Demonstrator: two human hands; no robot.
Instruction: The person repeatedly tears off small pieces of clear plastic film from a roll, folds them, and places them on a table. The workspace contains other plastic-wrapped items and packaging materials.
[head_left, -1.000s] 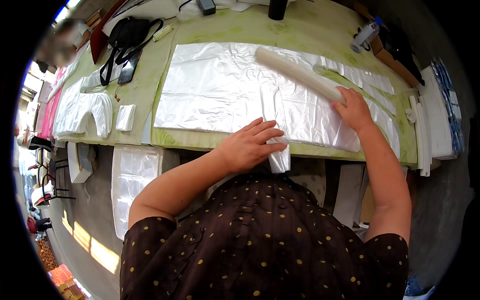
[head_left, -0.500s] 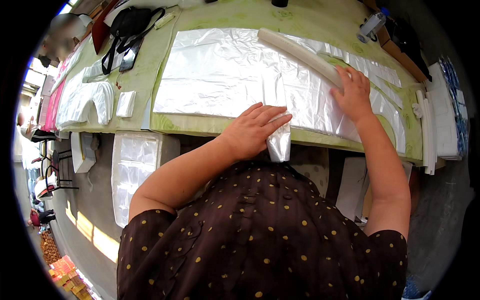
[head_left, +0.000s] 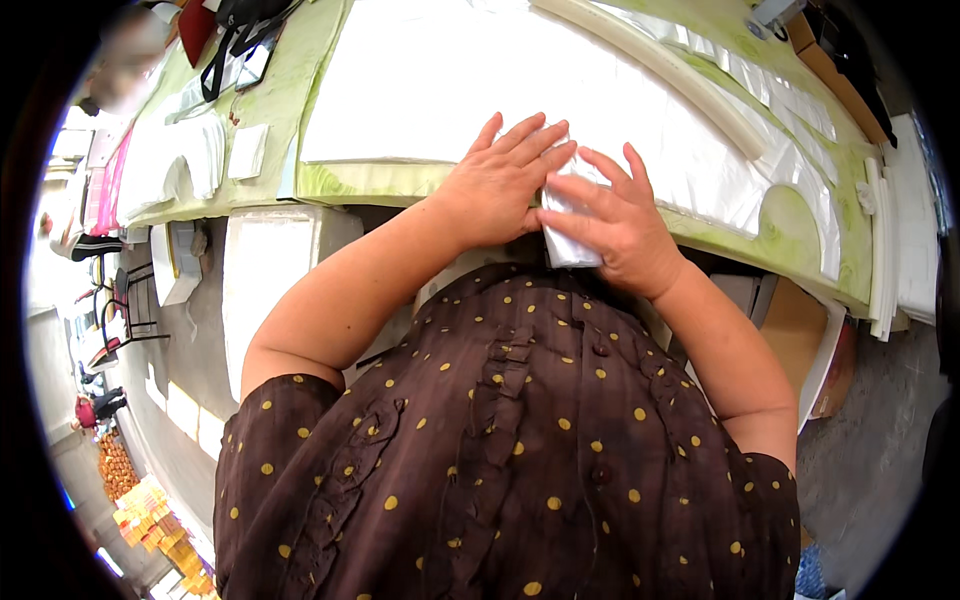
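Note:
A stack of thin white plastic sheeting [head_left: 420, 90] lies along the green-covered table [head_left: 385, 180]. My left hand [head_left: 500, 190] rests on its near edge with the fingers flat and spread. Just right of it is my right hand [head_left: 625, 225], its fingers apart, over a narrow folded plastic strip [head_left: 572, 245] that hangs past the table edge toward my body. Part of the strip is hidden under both hands. Whether the right fingers press on it I cannot tell. Farther off, a long pale tube [head_left: 670, 75] lies slantwise on the sheeting, apart from both hands.
Cut white plastic pieces [head_left: 175, 165] and a small folded stack [head_left: 248, 152] lie at the left. A black bag [head_left: 245, 15] and a phone [head_left: 257, 62] are behind them. A cardboard box [head_left: 835, 70] and white rolls [head_left: 880, 250] stand at the right end.
My right hand has left the tube and come down beside my left hand at the folded strip. The left hand stays on the sheeting, fingers more spread. The view has shifted and brightened.

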